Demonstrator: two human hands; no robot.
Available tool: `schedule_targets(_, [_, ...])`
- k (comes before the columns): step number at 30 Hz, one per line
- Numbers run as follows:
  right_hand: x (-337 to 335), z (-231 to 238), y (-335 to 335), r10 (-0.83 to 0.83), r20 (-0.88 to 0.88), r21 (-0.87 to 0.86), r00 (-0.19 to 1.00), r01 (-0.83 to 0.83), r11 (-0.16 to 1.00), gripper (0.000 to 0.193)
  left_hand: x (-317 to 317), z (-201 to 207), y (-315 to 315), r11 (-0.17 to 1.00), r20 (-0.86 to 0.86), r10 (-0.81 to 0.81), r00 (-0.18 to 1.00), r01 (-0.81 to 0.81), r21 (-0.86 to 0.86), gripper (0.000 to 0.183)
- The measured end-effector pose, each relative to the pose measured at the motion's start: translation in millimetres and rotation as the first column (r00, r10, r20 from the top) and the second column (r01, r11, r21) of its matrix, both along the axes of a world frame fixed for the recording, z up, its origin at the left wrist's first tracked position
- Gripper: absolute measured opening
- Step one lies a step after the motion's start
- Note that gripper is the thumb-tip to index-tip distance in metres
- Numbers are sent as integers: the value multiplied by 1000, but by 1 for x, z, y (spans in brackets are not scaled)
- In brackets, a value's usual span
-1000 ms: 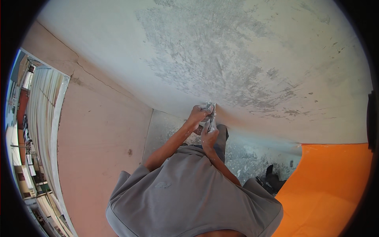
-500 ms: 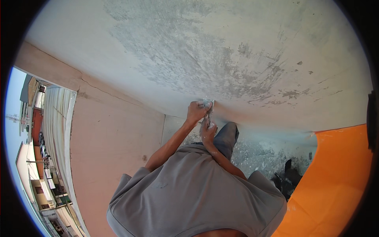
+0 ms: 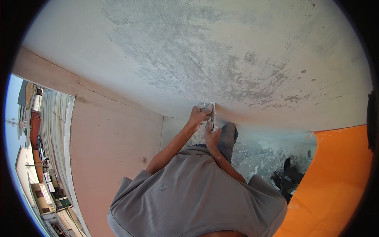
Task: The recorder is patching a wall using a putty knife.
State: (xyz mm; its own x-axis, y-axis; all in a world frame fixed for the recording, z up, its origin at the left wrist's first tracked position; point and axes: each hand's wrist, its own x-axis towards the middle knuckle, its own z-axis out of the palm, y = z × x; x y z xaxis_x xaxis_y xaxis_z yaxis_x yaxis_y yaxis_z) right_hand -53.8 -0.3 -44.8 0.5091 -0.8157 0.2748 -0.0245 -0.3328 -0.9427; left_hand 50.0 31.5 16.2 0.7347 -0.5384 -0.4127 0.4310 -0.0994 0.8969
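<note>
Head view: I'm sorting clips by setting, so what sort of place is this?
Possibly a balcony or open-sided room being refinished: the wall is patchy grey and white, the floor is spattered with pale marks, and buildings show outside at left.

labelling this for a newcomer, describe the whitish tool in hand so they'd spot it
Find the pale wall with grey scuffs. Below them, the bare left hand grips the narrow, white-smeared tool above the right hand. Its straight, pale edge sets it apart from the fingers.
</note>
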Motion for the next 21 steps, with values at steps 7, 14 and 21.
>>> schedule_targets(7, [-7, 8, -4, 30, -172, -171, 985, -60, 983, 28, 6, -9, 4, 984, -186, -78, 979, 46, -174, 26])
schedule_targets(14, [7, -4, 5, 140, 7, 316, 990, -135, 939, 28, 15, -13, 6, 991, 178, -64, 982, 42, 126, 20])
schedule_targets(21, [15, -27, 18, 148, 289, 708, 946, -315, 632, 24, 17, 8, 5, 957, 339, -130, 932, 29, 287, 24])
